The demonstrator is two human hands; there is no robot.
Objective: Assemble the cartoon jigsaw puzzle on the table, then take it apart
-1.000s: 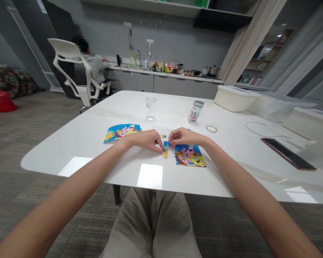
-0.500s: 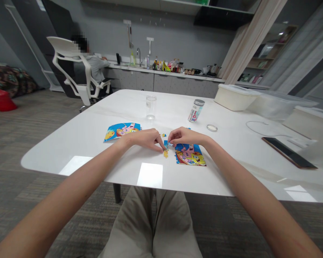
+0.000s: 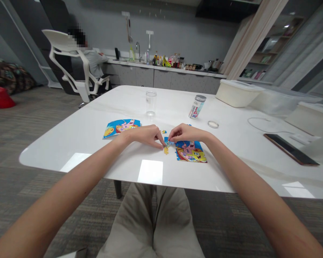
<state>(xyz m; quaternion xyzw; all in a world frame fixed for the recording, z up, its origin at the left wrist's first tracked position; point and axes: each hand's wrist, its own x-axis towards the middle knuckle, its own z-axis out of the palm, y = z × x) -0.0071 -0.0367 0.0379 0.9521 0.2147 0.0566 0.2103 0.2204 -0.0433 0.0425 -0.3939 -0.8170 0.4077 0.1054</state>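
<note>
My left hand is closed, with thumb and index fingertip on a small joined strip of yellow and blue jigsaw pieces on the white table. At the strip's right side, my right hand pinches a light-blue jigsaw piece, partly covered by the fingers. Under and beside my right wrist lies a partly assembled cartoon jigsaw with knobbed edges. A curved picture sheet with a similar cartoon lies behind my left wrist. A few loose pieces rest just beyond my hands.
Farther back stand a clear jar and a printed canister, with a ring-shaped lid nearby. On the right are a dark phone, a white cable and storage boxes. A person sits in a white chair at the back left.
The camera view has tilted slightly, so the scene sits a little higher. Both hands stay at the jigsaw strip, the right still pinching its piece, with barely any finger movement.
</note>
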